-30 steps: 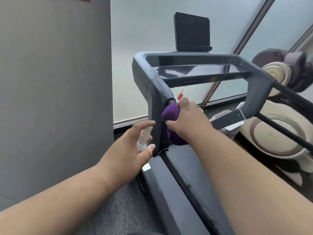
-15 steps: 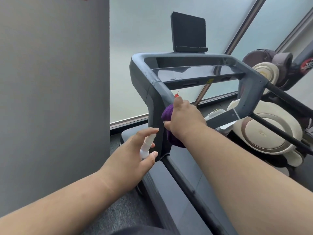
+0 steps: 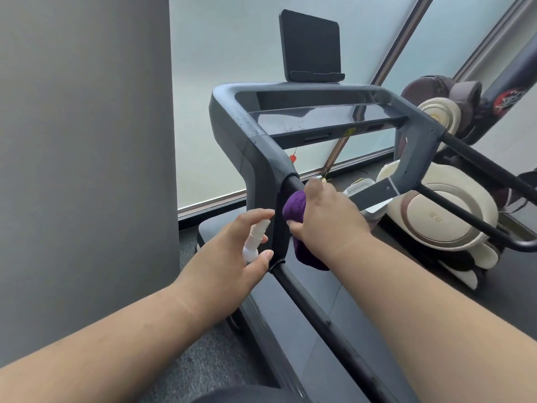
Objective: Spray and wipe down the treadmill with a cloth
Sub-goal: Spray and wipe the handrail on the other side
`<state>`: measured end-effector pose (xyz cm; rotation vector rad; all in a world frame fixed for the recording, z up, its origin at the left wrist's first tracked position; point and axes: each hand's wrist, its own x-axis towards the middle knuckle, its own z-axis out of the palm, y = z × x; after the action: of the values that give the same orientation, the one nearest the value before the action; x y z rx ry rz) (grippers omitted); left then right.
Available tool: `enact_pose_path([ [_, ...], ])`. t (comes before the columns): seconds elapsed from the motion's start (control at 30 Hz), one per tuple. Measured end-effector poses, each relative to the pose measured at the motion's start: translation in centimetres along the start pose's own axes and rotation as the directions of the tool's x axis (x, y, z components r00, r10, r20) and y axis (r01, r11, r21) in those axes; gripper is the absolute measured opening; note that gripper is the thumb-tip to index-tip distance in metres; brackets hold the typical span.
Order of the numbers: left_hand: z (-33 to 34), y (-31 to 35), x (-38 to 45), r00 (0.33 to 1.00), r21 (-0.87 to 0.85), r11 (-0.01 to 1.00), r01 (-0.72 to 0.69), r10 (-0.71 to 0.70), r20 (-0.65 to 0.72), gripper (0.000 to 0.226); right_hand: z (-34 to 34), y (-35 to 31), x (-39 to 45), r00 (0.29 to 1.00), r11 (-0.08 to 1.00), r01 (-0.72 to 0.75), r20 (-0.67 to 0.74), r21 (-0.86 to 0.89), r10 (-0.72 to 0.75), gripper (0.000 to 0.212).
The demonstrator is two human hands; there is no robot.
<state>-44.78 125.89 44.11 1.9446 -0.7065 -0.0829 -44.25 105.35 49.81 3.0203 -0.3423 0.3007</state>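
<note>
Purple cloth is bunched against the inner side of the treadmill's left upright, right where the black handrail joins it; lower part of the cloth hangs down behind the wrist. Right hand grips the cloth, fingers curled over it, thumb up near the rail stub. Left hand sits on the outer side of the same upright, wrapped round a small white spray bottle, index finger arched over the nozzle top, thumb under the base, nozzle close to the upright. Droplets visible on the top corner of the treadmill frame. Dark console tablet stands upright on the top bar. Grey wall to the left, frosted window behind, cream massage chair just past the right handrail.
</note>
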Motion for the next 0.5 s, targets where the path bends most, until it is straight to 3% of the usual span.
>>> enact_pose_path([
  [0.2, 0.0, 0.4, 0.1, 1.0, 0.019, 1.0, 0.01, -0.01, -0.003, 0.055, 0.4, -2.2, 4.5, 0.998, 0.999, 0.012, 0.063, 0.051, -0.015, 0.065],
  [0.5, 1.1, 0.4, -0.8, 1.0, -0.025, 1.0, 0.018, -0.018, 0.003, 0.056, 0.3, 2.0, 0.0, 0.995, 0.977, -0.083, 0.071, 0.196, 0.07, 0.068],
])
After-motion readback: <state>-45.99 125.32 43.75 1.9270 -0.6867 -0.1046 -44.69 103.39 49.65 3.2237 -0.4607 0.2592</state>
